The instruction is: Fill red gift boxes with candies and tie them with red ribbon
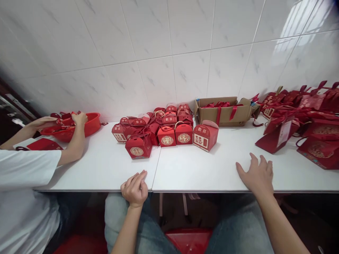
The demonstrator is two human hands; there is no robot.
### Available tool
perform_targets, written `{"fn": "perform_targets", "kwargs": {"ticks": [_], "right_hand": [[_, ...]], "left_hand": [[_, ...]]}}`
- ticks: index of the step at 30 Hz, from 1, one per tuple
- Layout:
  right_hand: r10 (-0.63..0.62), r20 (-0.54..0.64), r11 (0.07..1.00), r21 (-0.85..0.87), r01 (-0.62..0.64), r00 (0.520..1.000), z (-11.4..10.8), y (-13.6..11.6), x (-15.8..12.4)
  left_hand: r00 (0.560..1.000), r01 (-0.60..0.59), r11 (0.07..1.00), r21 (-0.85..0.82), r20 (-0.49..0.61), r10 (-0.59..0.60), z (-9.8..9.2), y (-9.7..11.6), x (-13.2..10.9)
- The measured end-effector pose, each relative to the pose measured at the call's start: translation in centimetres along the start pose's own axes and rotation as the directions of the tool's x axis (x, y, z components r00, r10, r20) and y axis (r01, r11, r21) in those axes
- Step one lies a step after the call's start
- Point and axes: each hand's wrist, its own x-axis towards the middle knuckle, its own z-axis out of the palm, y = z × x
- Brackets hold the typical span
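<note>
My left hand [135, 188] rests on the near edge of the white table [190, 169], fingers curled loosely, with nothing in it. My right hand [257, 174] lies flat on the table with fingers spread, holding nothing. A cluster of small red gift boxes [164, 128] with gold emblems stands in the middle, beyond both hands. The nearest of them is a box [138, 147] ahead of my left hand. Another box [206, 135] with a white label stands at the right end of the cluster.
A cardboard box [225, 112] with red ribbons sits against the tiled wall. Flat red bags [302, 123] are piled at the right. At the left, a person in a white shirt [23, 169] handles items in a red basin [71, 127].
</note>
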Motion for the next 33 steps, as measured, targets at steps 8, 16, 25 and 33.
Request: {"fn": "perform_targets", "kwargs": {"ticks": [8, 16, 25, 33], "right_hand": [[-0.062, -0.052, 0.998, 0.018, 0.063, 0.997, 0.5, 0.1, 0.0], [-0.203, 0.150, 0.953, -0.196, 0.230, 0.968, -0.7, -0.4, 1.0], [-0.181, 0.647, 0.930, -0.132, 0.343, 0.741, -4.9, -3.3, 9.0], [-0.317, 0.591, 0.945, 0.264, 0.193, 0.742, -0.3, -8.7, 15.7]], "left_hand": [[0.999, -0.038, 0.999, 0.013, -0.009, 0.039, -0.1, -0.2, 0.4], [0.997, -0.063, 0.997, -0.045, 0.041, 0.065, -0.7, -0.4, 1.2], [0.999, 0.008, 0.997, -0.074, 0.052, -0.004, 0.0, -0.8, 0.6], [0.858, 0.492, 0.856, -0.160, 0.257, -0.445, -1.5, 1.2, 3.1]]}}
